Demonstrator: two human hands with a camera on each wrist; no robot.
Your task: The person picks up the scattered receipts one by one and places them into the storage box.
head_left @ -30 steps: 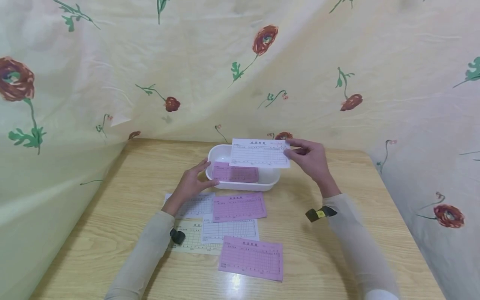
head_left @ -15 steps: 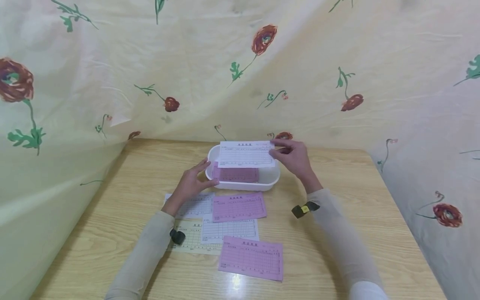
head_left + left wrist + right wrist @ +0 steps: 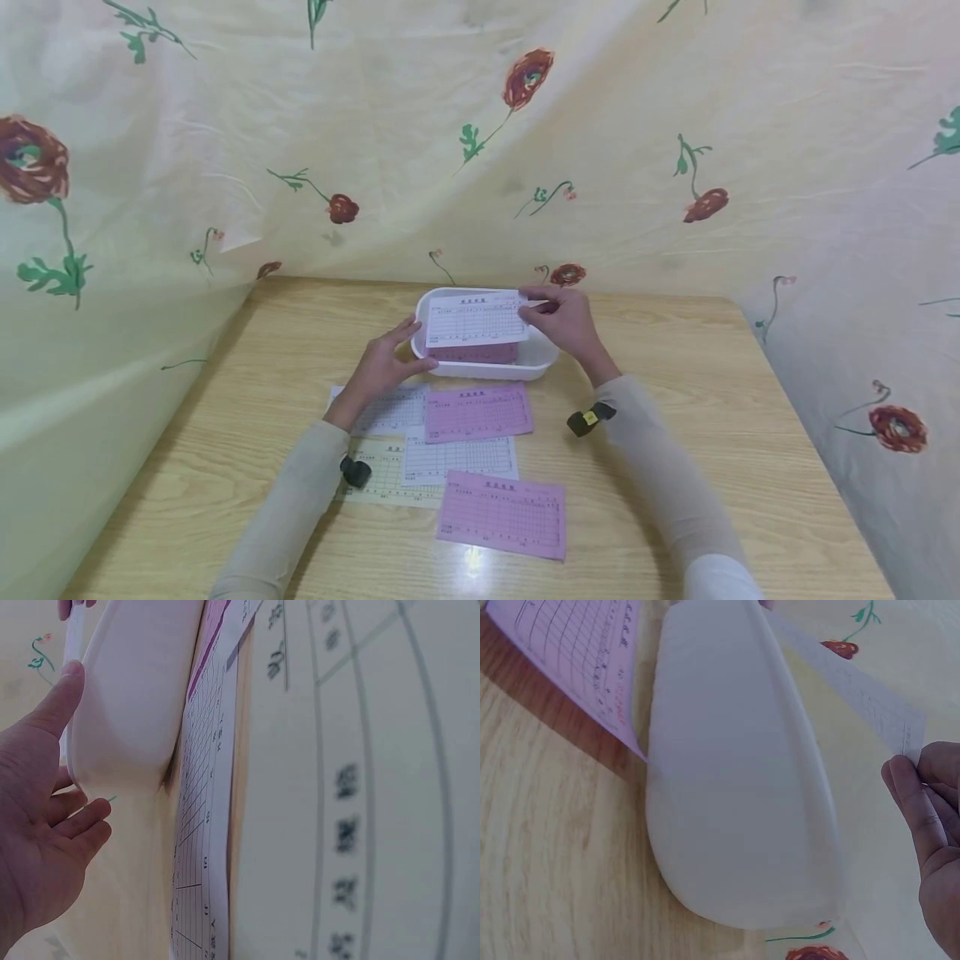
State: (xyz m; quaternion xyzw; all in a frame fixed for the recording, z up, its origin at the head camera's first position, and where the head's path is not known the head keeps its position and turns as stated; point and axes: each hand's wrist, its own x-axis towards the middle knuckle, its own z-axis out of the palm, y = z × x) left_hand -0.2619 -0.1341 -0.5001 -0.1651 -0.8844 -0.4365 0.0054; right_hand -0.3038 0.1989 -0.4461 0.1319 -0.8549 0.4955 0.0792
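A white plastic tub stands near the back of the table, with a pink form slip inside. My left hand holds the tub's left end, thumb at the front rim and fingers round the side, as the left wrist view also shows. Between thumb and fingers, my right hand pinches the right edge of a white printed form slip. That slip is tilted over the tub's opening and partly covers the pink one. In the right wrist view, the pinched white slip is behind the tub wall.
In front of the tub lie pink slips, white slips and a pale yellow slip, some overlapping. Wood-grain tabletop extends to both sides. A flowered cloth hangs behind and beside the table.
My right hand has moved left and slightly down with the white slip, bringing it over the left part of the tub. The left hand and the slips on the table have stayed put.
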